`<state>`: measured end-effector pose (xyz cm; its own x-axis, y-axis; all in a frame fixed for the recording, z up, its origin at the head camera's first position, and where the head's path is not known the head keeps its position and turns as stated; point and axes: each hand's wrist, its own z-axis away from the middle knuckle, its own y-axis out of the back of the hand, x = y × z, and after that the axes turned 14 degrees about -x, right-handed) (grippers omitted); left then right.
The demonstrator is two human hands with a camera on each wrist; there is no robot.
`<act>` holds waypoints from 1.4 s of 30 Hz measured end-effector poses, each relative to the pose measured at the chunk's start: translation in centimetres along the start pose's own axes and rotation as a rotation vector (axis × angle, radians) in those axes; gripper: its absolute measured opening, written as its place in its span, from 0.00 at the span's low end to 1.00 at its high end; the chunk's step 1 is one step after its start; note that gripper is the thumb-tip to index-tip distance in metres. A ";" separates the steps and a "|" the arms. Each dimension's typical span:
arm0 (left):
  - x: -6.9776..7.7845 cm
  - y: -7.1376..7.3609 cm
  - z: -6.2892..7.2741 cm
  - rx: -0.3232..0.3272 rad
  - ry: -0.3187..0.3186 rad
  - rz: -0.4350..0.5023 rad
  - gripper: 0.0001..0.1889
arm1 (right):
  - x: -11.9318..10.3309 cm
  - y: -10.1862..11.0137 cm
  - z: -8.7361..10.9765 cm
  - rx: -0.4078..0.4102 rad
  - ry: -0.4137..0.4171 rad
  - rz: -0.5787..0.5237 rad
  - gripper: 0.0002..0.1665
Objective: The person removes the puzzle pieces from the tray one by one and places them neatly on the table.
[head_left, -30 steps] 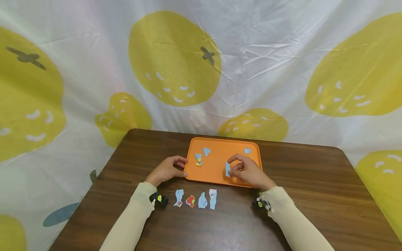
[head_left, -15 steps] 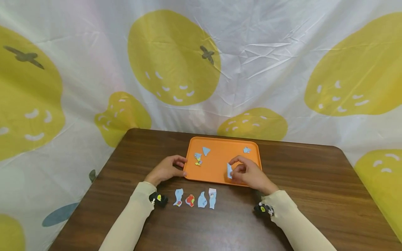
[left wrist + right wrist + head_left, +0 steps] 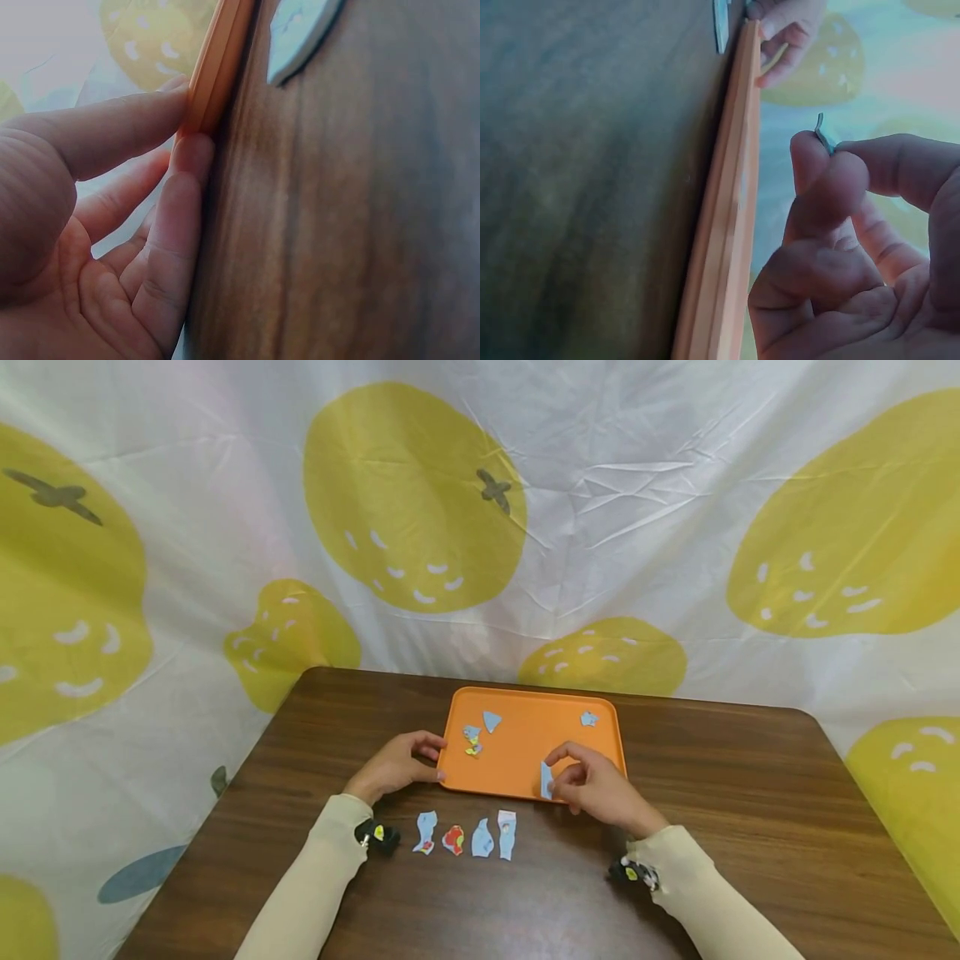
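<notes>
While the left hand (image 3: pixel 401 767) holds the orange tray (image 3: pixel 517 756) by its left edge, thumb and fingers against the rim near the front corner, the right hand (image 3: pixel 600 789) has drawn back a little toward the person over the last second, carrying a narrow light-blue cut-out piece (image 3: pixel 546 781) from above the tray's floor to its near rim. My reading is that the piece is partway out of the tray, closer to the tabletop row: a blue-and-red piece (image 3: pixel 426 832), a red piece (image 3: pixel 453 840), a blue piece tapering away from the person (image 3: pixel 482 838) and a pale-topped blue strip (image 3: pixel 507 835). Those four lie as they did.

The right thumb and fingertips are pinched together on the narrow piece, at its right side. Its long axis runs from near to far, one short end facing the person at the rim and the other pointing toward the tray's far side. From the right wrist it shows almost edge-on, thin and slightly bent (its printed face is hidden there). How high it hangs above the rim, I cannot tell.
</notes>
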<state>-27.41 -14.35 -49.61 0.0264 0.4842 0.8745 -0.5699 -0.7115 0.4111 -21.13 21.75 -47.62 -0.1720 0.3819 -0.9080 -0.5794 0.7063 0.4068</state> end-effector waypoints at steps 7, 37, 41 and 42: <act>0.1 0.0 0.1 0.000 0.008 -0.001 0.28 | 0.5 -0.9 0.7 -0.046 -0.015 0.016 0.17; 0.4 -0.1 0.2 -0.004 -0.010 -0.012 0.29 | -0.2 -3.6 1.8 -0.212 0.007 0.106 0.15; 0.5 -0.1 0.2 -0.003 -0.014 -0.009 0.29 | -0.2 -3.7 1.4 -0.186 0.053 0.198 0.15; 0.5 -0.1 0.2 -0.002 -0.015 -0.008 0.29 | -0.1 -3.8 1.3 -0.178 0.060 0.228 0.15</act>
<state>-27.16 -14.14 -49.15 0.0428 0.4824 0.8749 -0.5714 -0.7065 0.4175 -17.87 19.84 -48.92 -0.3578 0.4787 -0.8018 -0.6500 0.4888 0.5819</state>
